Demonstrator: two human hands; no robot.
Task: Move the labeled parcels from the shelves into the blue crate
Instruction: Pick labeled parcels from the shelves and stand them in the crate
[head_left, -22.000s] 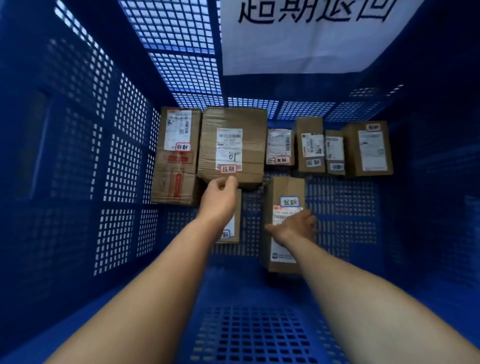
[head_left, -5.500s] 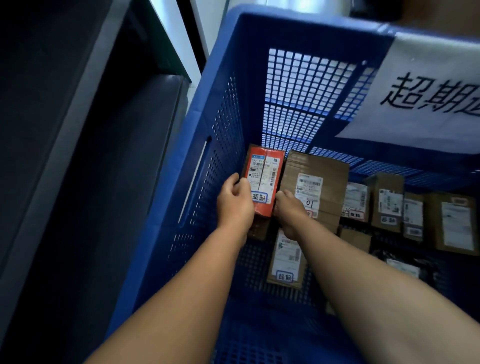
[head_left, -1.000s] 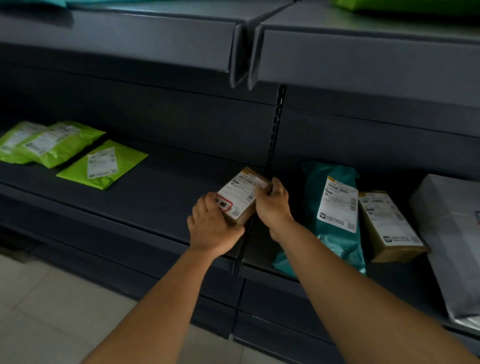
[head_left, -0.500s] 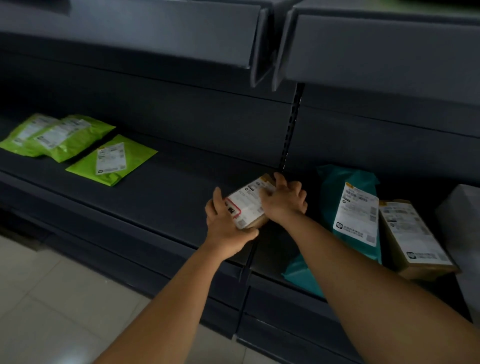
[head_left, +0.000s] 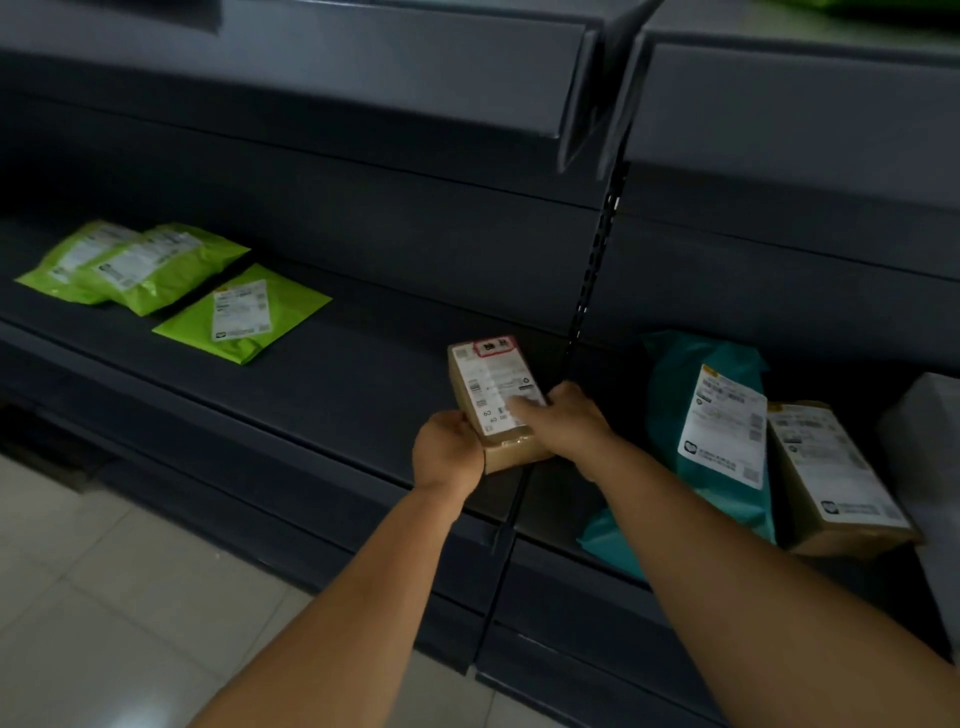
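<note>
A small brown cardboard parcel (head_left: 491, 387) with a white shipping label and a red-edged sticker at its far end is held just above the front of the dark shelf (head_left: 332, 384). My left hand (head_left: 449, 454) grips its near left corner. My right hand (head_left: 566, 421) holds its right side, fingers lying over the label. The blue crate is out of view.
Three green mailer bags (head_left: 156, 270) lie at the shelf's left. To the right stand a teal mailer bag (head_left: 711, 426), a brown box (head_left: 831, 478) and a pale grey bag (head_left: 930, 467). An upper shelf (head_left: 415, 67) overhangs. Pale floor tiles (head_left: 104, 597) lie below left.
The parcel has turned in my hands so its red-edged sticker now points away from me. It has come slightly toward the shelf's front edge. The view has shifted left.
</note>
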